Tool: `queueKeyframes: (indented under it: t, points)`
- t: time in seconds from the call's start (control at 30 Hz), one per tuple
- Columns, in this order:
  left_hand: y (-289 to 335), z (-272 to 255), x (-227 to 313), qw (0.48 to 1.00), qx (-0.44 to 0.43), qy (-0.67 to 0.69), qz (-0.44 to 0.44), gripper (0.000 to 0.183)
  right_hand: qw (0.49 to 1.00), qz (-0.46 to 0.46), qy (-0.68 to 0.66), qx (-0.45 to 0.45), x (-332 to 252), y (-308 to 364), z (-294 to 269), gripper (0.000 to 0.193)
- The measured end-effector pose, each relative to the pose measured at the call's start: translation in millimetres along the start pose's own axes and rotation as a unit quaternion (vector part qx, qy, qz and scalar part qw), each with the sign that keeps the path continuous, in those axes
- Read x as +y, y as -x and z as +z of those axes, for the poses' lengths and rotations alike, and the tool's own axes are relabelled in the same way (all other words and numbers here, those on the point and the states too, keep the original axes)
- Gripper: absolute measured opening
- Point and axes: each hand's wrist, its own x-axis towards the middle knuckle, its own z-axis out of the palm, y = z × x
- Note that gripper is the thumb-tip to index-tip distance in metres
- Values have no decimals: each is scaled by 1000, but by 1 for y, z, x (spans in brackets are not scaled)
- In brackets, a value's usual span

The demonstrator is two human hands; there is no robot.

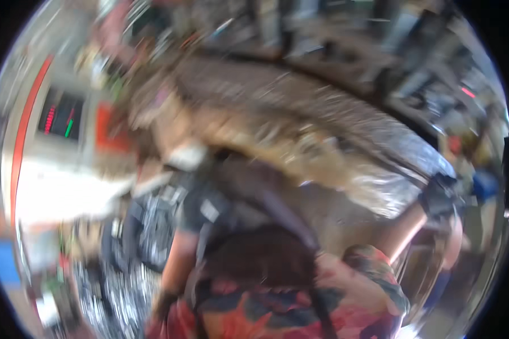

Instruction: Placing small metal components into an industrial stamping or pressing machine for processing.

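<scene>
My left hand [197, 202], in a dark glove, is in front of me left of the middle, beside the dark bag or apron [254, 254] at my front. A small white patch shows at the glove; motion smears its fingers. My right arm reaches out to the right, where my right hand [438, 196], also in a dark glove, is at the end of a long brown metal bench or trough [322, 107]. Its fingers are blurred too, so I cannot make out whether it holds anything. Shiny, light-coloured material [373, 189] lies along the bench's near side.
A pale machine cabinet [34, 186] with a dark display [61, 114] and a red stripe stands at the left. Black coiled hoses or cables [133, 231] and shiny metal pieces [110, 294] are below it. Blurred machine parts line the far side. A blue object [484, 185] is at the far right.
</scene>
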Motion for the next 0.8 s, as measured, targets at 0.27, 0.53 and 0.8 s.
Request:
queueKeyframes:
  t: [0.27,0.53,0.8]
  points:
    - [18,49,17,984,-44,172,-23,37,673,137,660,-306,303,87,116,24]
    - [31,20,-8,972,-26,195,-131,23,588,241,675,-375,451,142,162,37]
    - [39,-8,-4,968,-41,232,-83,22,663,173,635,-357,476,161,160,30]
